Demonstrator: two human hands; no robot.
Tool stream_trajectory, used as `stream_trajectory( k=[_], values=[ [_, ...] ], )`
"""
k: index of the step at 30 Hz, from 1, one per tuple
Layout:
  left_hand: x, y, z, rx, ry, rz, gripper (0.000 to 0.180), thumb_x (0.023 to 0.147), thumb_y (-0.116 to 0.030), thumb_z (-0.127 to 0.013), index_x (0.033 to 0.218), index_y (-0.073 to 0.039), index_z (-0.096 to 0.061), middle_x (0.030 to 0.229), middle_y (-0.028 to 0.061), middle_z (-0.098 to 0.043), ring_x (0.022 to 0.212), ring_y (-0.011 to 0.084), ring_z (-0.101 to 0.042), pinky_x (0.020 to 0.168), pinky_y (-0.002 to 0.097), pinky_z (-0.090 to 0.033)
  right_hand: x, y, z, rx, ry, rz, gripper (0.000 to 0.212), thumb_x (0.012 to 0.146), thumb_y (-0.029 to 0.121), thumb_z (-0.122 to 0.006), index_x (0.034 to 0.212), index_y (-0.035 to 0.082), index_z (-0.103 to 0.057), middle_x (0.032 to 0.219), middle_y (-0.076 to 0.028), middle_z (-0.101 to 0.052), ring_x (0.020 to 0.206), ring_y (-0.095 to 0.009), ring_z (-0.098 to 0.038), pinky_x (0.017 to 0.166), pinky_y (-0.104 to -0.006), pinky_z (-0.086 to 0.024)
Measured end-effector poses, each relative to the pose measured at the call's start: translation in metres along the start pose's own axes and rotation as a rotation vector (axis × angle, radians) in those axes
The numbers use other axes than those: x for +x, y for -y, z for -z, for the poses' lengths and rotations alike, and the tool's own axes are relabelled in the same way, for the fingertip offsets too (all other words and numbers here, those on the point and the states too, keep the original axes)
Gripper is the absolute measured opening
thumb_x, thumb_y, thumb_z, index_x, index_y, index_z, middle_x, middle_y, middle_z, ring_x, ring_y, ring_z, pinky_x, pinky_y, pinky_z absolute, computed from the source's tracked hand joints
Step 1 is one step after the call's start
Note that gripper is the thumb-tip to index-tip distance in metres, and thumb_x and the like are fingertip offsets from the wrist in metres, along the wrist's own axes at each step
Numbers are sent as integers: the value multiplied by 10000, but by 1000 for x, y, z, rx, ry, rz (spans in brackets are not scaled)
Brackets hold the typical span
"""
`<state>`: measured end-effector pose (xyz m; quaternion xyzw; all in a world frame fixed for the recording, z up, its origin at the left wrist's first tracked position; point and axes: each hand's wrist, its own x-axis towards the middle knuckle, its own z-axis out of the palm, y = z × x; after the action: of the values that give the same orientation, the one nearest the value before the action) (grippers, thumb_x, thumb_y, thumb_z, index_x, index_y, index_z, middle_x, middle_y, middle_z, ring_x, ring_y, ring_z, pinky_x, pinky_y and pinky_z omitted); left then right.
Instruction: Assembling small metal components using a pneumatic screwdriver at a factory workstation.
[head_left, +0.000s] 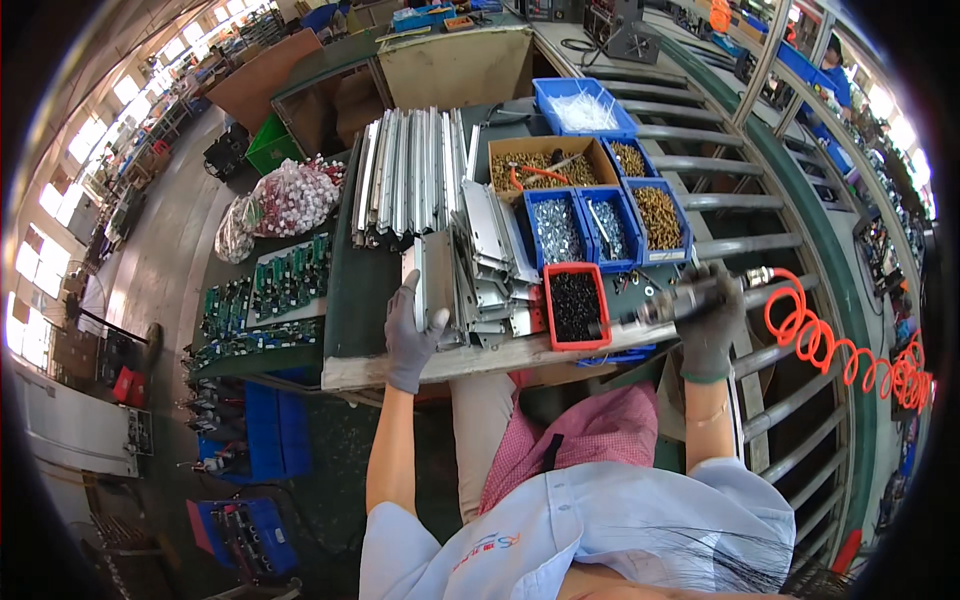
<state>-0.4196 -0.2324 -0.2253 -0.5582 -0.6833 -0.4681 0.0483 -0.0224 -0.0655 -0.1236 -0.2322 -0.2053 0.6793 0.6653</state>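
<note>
My left hand [408, 340], in a grey glove, grips the near end of a flat metal plate [437, 272]; its thumb and fingers lie along the plate's sides. My right hand [712, 318], gloved too, is wrapped round a pneumatic screwdriver [665, 303]. The tool lies nearly level, slightly blurred, and its tip points left to the edge of a red bin [577, 346] of black screws [574, 305]. A coiled orange air hose [800, 330] runs from the tool to the right. Bent metal brackets [490, 290] are piled between the plate and the red bin.
Long metal strips [410, 175] lie stacked at the back. Blue bins [556, 228] and a cardboard box [507, 160] hold fasteners, with orange-handled pliers [540, 175] on the box. Green circuit boards [290, 280] and bagged parts [295, 195] sit left. A roller conveyor [745, 205] runs along the right.
</note>
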Motion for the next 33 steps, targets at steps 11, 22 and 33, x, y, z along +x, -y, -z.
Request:
stream_trajectory(
  k=[11, 22, 33],
  values=[
    [-44, 19, 35, 284, -109, 61, 747, 836, -607, -587, 1205, 42, -569, 1141, 203, -630, 1089, 344, -588, 1001, 432, -406, 210, -151, -97, -144, -71, -291, 154, 825, 223, -508, 879, 106, -591, 913, -106, -623, 829, -297, -613, 823, -491, -480],
    [-39, 13, 35, 421, -9, -29, 645, 808, -621, -572, 1127, -64, -631, 1091, 91, -632, 1048, 279, -576, 1018, 444, -359, 240, -167, -70, -143, 75, -667, 418, 919, 335, -424, 1154, 34, -592, 1166, -198, -616, 1090, -395, -565, 1003, -641, -363],
    [-39, 10, 27, 505, 47, -41, 771, 783, -671, -567, 1174, -8, -597, 1174, 158, -609, 1111, 328, -560, 1049, 462, -348, 176, -175, -86, -274, 308, -403, 364, 885, 189, -609, 1183, 0, -519, 1146, -160, -588, 1053, -277, -599, 906, -388, -512]
  ],
)
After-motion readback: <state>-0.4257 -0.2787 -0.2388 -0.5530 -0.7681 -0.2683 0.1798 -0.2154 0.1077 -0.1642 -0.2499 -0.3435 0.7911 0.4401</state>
